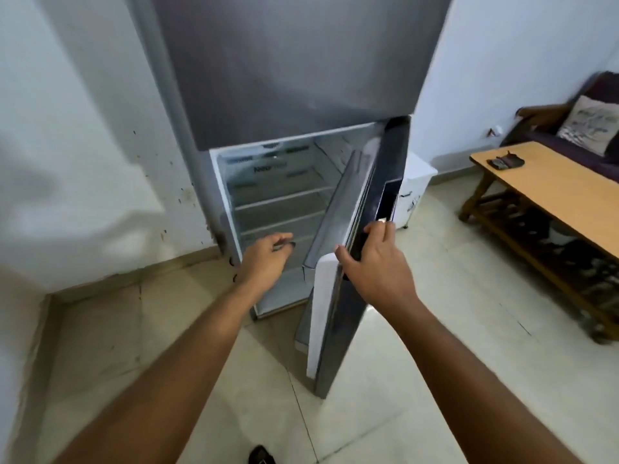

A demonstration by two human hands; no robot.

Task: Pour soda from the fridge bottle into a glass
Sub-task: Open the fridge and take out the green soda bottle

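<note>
A tall grey fridge (294,72) stands against the wall with its lower door (338,296) swung open toward me. My right hand (375,259) is shut on the door's outer edge, below the dark handle recess. My left hand (268,256) reaches inside the lower compartment over a low shelf (281,222), fingers curled. A small dark thing (287,244) shows at its fingertips; whether the hand grips it is unclear. The glass shelves that show look bare. I see no bottle body and no glass.
A wooden coffee table (552,192) with a dark object (505,161) on it stands at the right, a sofa with a cushion (589,125) behind it. A white appliance (415,185) sits behind the door. A white wall corner (67,195) is close on the left. The floor is pale tile.
</note>
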